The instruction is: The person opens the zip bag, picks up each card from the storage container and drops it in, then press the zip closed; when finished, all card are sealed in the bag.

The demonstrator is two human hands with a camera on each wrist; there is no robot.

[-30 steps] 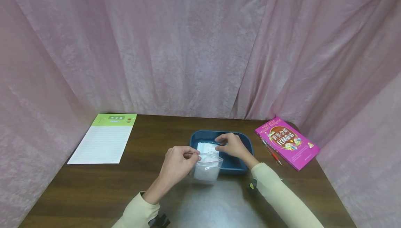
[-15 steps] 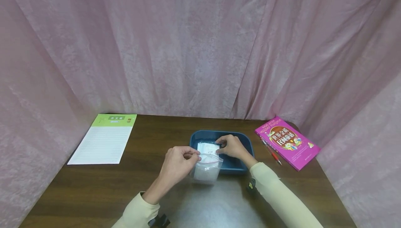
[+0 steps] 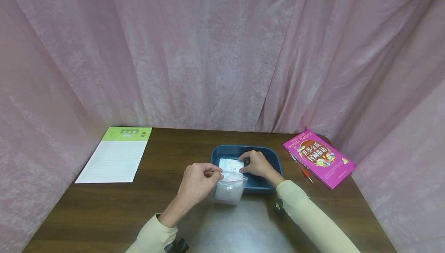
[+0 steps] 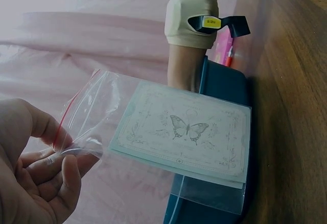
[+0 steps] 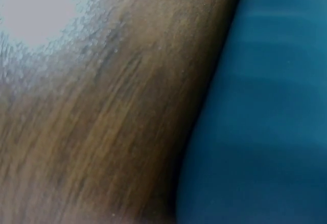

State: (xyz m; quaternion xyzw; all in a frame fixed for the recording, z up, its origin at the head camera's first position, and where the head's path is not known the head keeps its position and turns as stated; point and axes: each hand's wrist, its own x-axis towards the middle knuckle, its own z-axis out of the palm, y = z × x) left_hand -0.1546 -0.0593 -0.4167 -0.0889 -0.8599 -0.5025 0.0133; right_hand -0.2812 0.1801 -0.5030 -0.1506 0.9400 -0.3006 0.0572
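Observation:
In the head view my left hand [image 3: 199, 179] pinches the top edge of a clear zip bag [image 3: 230, 191] in front of the blue tray [image 3: 217, 150]. Through the plastic, the left wrist view shows pale cards [image 4: 179, 127], the front one printed with a butterfly; the bag's red strip [image 4: 69, 109] runs along its mouth. My right hand [image 3: 259, 164] reaches into the tray, thumb and index finger curled at the right edge of a white card [image 3: 231, 165]. Blue tray wall [image 5: 260, 112] and tabletop fill the right wrist view, with no fingers in sight.
A green-topped writing pad [image 3: 114, 156] lies at the left of the wooden table [image 3: 104, 214]. To the right are a magenta book [image 3: 318, 158] and a red pen [image 3: 302, 170] beside it. Pink curtains [image 3: 215, 52] hang behind the table.
My right thumb has shifted slightly down along the white card's edge, and the right hand has dropped a little. My left hand and the zip bag have stayed nearly still.

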